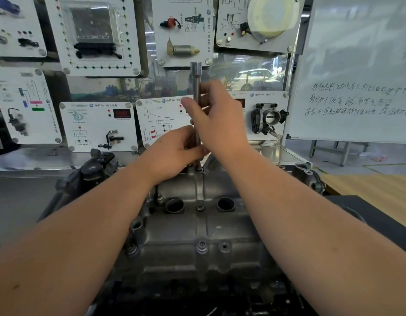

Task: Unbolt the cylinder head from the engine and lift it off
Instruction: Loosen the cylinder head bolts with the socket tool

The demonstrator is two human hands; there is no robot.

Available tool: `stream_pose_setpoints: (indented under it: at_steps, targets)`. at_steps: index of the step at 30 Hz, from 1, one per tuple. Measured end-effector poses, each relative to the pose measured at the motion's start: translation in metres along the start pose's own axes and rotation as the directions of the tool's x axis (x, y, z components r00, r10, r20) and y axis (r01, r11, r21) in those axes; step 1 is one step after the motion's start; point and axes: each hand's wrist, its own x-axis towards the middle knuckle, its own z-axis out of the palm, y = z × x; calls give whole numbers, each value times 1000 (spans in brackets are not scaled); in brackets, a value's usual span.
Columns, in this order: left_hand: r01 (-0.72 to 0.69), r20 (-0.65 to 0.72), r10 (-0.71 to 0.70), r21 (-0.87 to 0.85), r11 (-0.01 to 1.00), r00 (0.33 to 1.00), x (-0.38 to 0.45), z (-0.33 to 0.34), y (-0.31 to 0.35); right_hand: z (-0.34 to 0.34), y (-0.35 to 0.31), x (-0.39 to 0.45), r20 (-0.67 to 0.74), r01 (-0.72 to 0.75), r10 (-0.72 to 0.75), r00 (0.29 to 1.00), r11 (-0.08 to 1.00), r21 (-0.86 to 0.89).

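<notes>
- Nearest, two bare forearms reach forward from the bottom corners over a grey cast-metal cylinder head (pixel 197 236), which sits on the engine in the lower middle of the view, on a dark counter (pixel 19 201).
- On the head's top face, a bolt (pixel 201 246) stands near the front edge with an open bolt hole (pixel 224 245) just beside it; farther back, another bolt (pixel 200 208) sits between two round spark plug wells (pixel 174 205).
- At the far end of the head, a long socket extension bar (pixel 196 87) stands upright, its lower tip on a bolt there, its square-drive top free.
- The left hand (pixel 174 149) curls its fingers round the bar low down; its grip is narrow and holds the bar.
- The right hand (pixel 218 119) pinches the bar higher up between thumb and fingers, also a narrow grip on the bar.
- Judging by its look, the head is heavy, rigid cast metal, possibly oily; once all bolts are out, it would best be lifted with both hands under opposite ends, kept level.
- Behind, white training panels (pixel 99 125) show mounted car parts, including a throttle body (pixel 269 117).
- Far right, a whiteboard (pixel 357 65) carries handwriting.
</notes>
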Motion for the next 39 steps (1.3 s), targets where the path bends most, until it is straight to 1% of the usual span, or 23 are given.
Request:
stream_pose_setpoints:
  at_steps: [2, 5, 9, 13, 15, 18, 23, 27, 29, 32, 35, 39]
  targets:
    - [19, -6, -19, 6, 1000, 1000, 0, 1, 1, 0, 1, 2, -22, 9, -10, 1000, 1000, -26]
    - [52, 2, -52, -15, 999, 999, 1, 1, -1, 0, 3, 3, 25, -12, 13, 1000, 1000, -22]
    - [30, 7, -31, 18, 999, 1000, -1, -1, 3, 0, 2, 2, 46, -20, 19, 999, 1000, 17]
    - [22, 8, -22, -31, 999, 1000, -3, -1, 6, 1, 3, 1, 16, -51, 50, 999, 997, 56]
    - [40, 1, -40, -32, 999, 999, -2, 1, 4, 2, 3, 2, -3, -47, 47, 999, 998, 47]
    - [76, -4, -76, -83, 994, 997, -1, 2, 0, 3, 4, 3, 9, -58, 57, 998, 997, 52]
    - [48, -11, -49, -40, 998, 999, -3, 0, 3, 4, 4, 2, 31, -39, 38, 999, 999, 26]
    - [34, -14, -35, -16, 999, 999, -3, 1, 3, 4, 5, 1, -9, -73, 73, 997, 996, 60]
    - [49, -24, -50, -34, 998, 998, -2, 1, 2, 4, 6, 2, -21, -82, 83, 996, 995, 60]
    - [93, -21, -94, -65, 994, 995, -1, 2, 1, 5, 4, 2, -1, -64, 64, 998, 998, 17]
    - [60, -15, -61, -34, 998, 998, -1, 1, 1, 5, 4, 2, 10, -52, 52, 999, 999, 14]
    - [37, -9, -37, -16, 999, 999, -2, -1, 2, 5, 5, -1, 5, -66, 66, 998, 994, 88]
